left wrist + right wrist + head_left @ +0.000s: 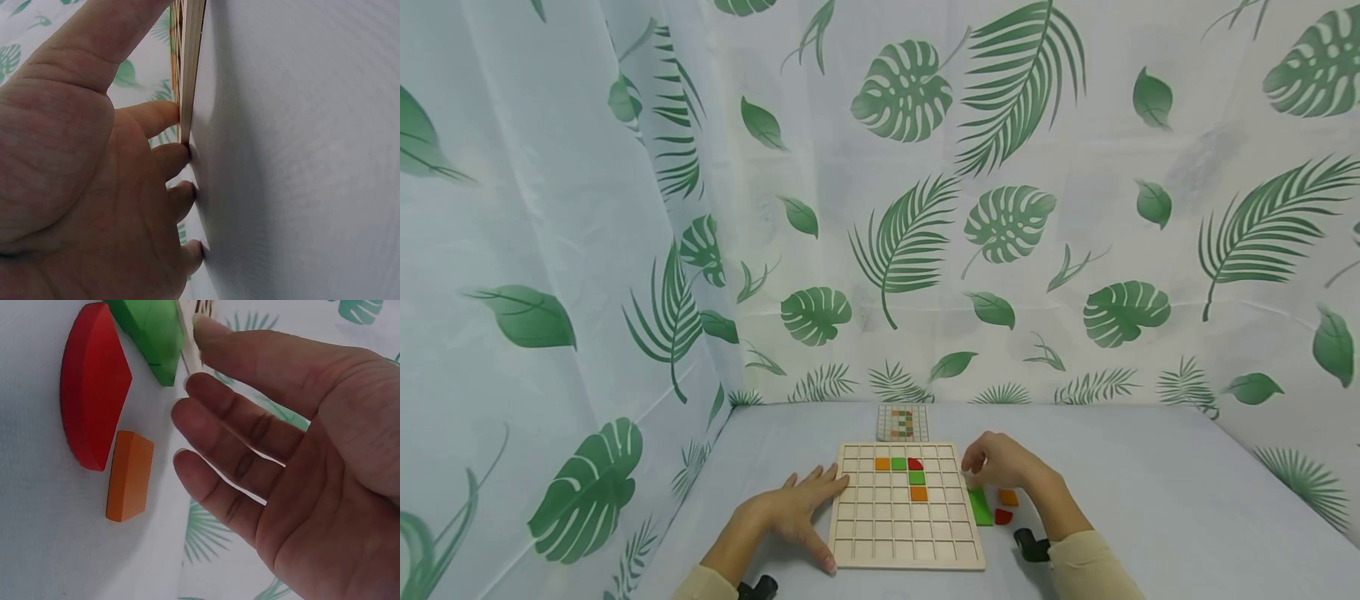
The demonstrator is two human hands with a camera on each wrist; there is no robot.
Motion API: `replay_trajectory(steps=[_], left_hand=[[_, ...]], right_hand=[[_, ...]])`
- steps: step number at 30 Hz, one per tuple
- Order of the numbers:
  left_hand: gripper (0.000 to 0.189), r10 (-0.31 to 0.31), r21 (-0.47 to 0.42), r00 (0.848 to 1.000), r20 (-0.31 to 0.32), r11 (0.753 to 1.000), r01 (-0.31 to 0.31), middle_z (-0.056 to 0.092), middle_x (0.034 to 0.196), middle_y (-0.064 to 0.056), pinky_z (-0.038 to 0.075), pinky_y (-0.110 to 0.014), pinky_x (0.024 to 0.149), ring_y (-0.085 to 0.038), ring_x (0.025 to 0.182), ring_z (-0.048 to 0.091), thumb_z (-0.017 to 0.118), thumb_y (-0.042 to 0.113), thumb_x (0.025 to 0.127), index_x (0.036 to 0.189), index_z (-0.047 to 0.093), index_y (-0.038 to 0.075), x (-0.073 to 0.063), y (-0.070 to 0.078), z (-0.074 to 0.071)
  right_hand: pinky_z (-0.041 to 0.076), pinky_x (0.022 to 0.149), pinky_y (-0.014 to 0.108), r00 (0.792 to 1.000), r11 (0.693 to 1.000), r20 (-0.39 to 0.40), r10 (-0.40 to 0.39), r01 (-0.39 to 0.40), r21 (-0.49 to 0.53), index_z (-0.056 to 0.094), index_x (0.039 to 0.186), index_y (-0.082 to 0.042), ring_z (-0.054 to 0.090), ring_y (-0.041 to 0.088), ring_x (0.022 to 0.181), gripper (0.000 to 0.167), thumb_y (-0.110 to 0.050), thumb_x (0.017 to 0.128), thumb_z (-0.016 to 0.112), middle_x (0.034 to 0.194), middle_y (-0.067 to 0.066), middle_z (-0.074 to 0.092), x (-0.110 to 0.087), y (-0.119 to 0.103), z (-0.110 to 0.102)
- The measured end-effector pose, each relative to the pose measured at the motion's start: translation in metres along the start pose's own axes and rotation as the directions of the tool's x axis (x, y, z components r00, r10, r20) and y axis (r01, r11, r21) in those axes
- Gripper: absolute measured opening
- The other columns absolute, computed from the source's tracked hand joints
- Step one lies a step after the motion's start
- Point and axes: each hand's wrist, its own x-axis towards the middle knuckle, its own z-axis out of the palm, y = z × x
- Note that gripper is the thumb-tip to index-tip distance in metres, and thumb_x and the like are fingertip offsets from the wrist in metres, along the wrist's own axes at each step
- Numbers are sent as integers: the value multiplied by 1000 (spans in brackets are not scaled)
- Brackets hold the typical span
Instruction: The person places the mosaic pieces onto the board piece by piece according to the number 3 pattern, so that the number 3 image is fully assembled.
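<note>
A pale wooden grid board (868, 529) lies on the table, with orange, green and red pieces in its upper cells, among them a red quarter-round piece (914, 463) and a lower orange square (918, 494). My left hand (793, 506) rests spread at the board's left edge, fingertips touching edge and table in the left wrist view. At the right edge my right hand (1009, 460) hovers by green pieces (150, 337), fingers loosely bent. Nothing shows between them, though its index finger is largely hidden. A red rounded piece (94, 387) and an orange piece (130, 475) lie nearby.
Behind the board lies a small pattern card (902, 423) showing a coloured grid design. A white curtain (917, 358) with green leaves stands along the table's back and left side. Black wrist devices (1032, 546) sit by both sleeves.
</note>
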Motion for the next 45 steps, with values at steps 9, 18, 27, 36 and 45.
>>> replay_trajectory(steps=[9, 18, 27, 36, 45], left_hand=[[128, -2, 0, 1000, -3, 1000, 2, 18, 175, -12, 5, -70, 126, -40, 162, 11, 97, 56, 61, 165, 30, 21, 1, -1, 1], [128, -8, -5, 1000, -4, 1000, 8, 18, 175, -11, 5, -70, 127, -39, 162, 11, 97, 55, 61, 165, 31, 21, 0, 0, 0], [128, -2, -4, 1000, -6, 1000, 2, 17, 175, -12, 5, -70, 127, -40, 162, 11, 97, 54, 61, 165, 30, 20, -1, 0, 0], [128, -3, 9, 1000, -3, 1000, 3, 17, 175, -11, 5, -70, 127, -39, 162, 11, 97, 56, 62, 165, 30, 22, 1, -1, 1], [128, 6, 5, 1000, -7, 1000, -6, 18, 175, -12, 5, -71, 126, -40, 162, 11, 97, 55, 61, 165, 30, 21, 0, -1, 0]], right_hand=[[51, 64, 32, 1000, 999, 25, 12, -11, -30, 79, 82, -15, 57, 19, 74, 16, 0, 80, 85, 79, -1, 66, 0, 2, 1], [51, 65, 32, 999, 999, 41, 8, -6, -36, 78, 78, -14, 57, 18, 73, 18, 2, 78, 86, 77, -1, 67, 3, 4, 4], [50, 65, 31, 999, 1000, 46, -13, 14, -21, 73, 77, -14, 56, 18, 72, 20, 1, 79, 86, 75, -1, 65, 3, 4, 5], [46, 61, 32, 990, 989, 1, -142, 142, 30, 69, 75, -10, 55, 17, 69, 22, 10, 79, 78, 71, 0, 63, 3, 3, 0], [52, 59, 32, 990, 987, -13, -139, 140, 83, 77, 90, -6, 59, 18, 68, 12, 6, 85, 75, 78, 1, 66, 2, -1, -4]])
